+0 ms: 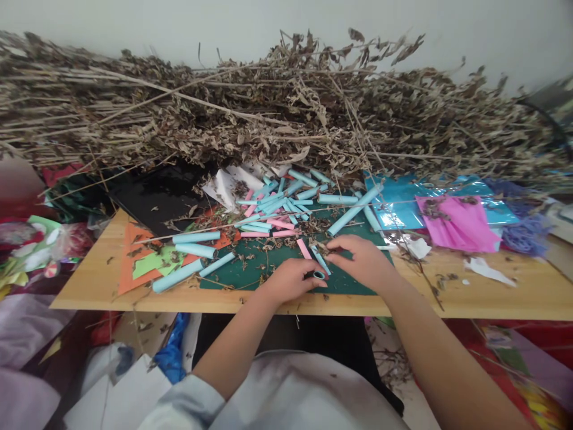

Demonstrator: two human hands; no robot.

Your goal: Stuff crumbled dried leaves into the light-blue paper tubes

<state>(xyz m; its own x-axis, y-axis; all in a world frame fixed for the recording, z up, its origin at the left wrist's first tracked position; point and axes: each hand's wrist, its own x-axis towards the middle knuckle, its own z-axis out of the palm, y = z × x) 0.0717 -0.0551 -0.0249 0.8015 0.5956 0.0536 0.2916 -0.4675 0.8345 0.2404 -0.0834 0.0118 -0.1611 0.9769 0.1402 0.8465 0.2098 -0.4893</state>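
Many rolled tubes: dozens of finished paper rolls (286, 206), mostly light blue with some pink, are lying heaped at the middle of the table, toward its far edge.
Dried branches: a long pile of brown, leafy stalks (286, 113) is spreading along the whole far edge of the wooden table (492, 292), shedding crumbs over everything below it.
Green mat: a dark green sheet (264, 263) is sitting at the near edge, centre, carrying the work in hand.
Loose sheets: an orange sheet (129, 263) with a light green one on it is lying toward the near left corner, a black sheet (156, 197) behind it; blue foil (403, 203) and pink paper (461, 224) are waiting toward the right end, seemingly unrolled stock.
Long blue rolls: several larger tubes (179, 278) are resting left of the mat, near the front edge.
Left hand: the left hand (290, 280) is curling closed around a small dark-centred roll (319, 275), just at the near edge of the mat.
Right hand: the right hand (364, 260) is pinching the same roll's blue strip from the other side, fingers bent and pressing down.
Progress: judging by the heap, much rolling appears done; one roll is being formed and flat sheets remain.
Writing: no brand, label or lettering is readable anywhere.
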